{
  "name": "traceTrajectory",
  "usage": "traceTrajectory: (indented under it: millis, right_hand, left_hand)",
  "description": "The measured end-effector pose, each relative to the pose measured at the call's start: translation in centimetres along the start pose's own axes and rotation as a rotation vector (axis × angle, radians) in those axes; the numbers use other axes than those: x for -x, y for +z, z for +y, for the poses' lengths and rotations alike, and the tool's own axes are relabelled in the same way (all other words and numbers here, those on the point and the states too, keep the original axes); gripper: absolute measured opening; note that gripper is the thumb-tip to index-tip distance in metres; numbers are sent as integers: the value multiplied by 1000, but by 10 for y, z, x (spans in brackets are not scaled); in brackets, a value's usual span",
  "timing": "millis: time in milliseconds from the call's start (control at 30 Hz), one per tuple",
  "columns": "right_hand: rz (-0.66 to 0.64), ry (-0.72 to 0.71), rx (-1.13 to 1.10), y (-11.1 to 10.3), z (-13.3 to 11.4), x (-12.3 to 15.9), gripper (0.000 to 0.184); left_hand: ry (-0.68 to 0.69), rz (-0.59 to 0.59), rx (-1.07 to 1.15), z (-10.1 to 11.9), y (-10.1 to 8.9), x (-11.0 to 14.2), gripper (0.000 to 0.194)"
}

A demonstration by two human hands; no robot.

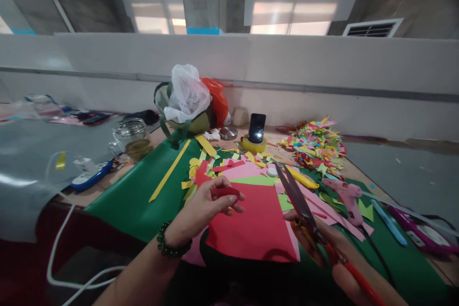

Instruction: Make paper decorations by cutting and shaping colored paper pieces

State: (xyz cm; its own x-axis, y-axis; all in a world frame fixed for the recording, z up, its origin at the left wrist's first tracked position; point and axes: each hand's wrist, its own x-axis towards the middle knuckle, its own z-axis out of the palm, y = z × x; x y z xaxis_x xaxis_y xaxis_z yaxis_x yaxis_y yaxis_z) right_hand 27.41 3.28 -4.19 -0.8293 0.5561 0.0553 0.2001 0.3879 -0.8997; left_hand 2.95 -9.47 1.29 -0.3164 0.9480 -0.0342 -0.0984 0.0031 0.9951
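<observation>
My left hand [206, 208] pinches a small strip of red paper [226, 191] between thumb and fingers, above a large red paper sheet [256, 224] on the green table cover [136, 196]. A dark bead bracelet sits on that wrist. My right hand [332, 251] grips red-handled scissors [299, 201], whose closed blades point up and to the left over pink paper strips. The two hands are a short way apart, with the red sheet between them.
Yellow, pink and green paper scraps lie behind the red sheet. A pile of folded coloured pieces [315, 146] sits at the back right. A pink glue gun [346, 196], a phone on a yellow stand [256, 131], a glass jar [132, 138] and bags [188, 98] stand around.
</observation>
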Motion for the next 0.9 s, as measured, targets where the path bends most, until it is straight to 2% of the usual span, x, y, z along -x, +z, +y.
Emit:
traceTrajectory:
  millis: [100,233,333,433,533,600,667,767,900]
  right_hand:
    - [123,-81,-133,8,-7,-1,81]
    - [262,-78,-163,22,-31,-13,46]
    - [331,-105,-201,32,-46,-27,40]
    - [368,-174,-216,41,-50,-38,34]
    - [366,-211,-189,44,-48,-42,35]
    - [348,-199,-167,43,-46,-40,38]
    - [291,-215,-103,37,-43,-34,50]
    - [148,-242,41,27,-41,-21,70]
    - [-46,-131,116,22,-38,-7,77]
  left_hand:
    - [-17,-57,52,-4,8,0,30]
    - [-15,-159,39,-10,25,-3,31]
    - [-53,-201,40,-14,38,-4,33]
    - [-73,-216,54,-20,47,-3,34]
    - [-40,-143,46,-27,51,-3,35]
    - [-14,-61,28,-32,51,-4,36]
    - [10,30,44,-36,50,-5,36]
    - [3,167,157,-39,45,-7,36]
    - [-4,271,290,-40,40,-7,34]
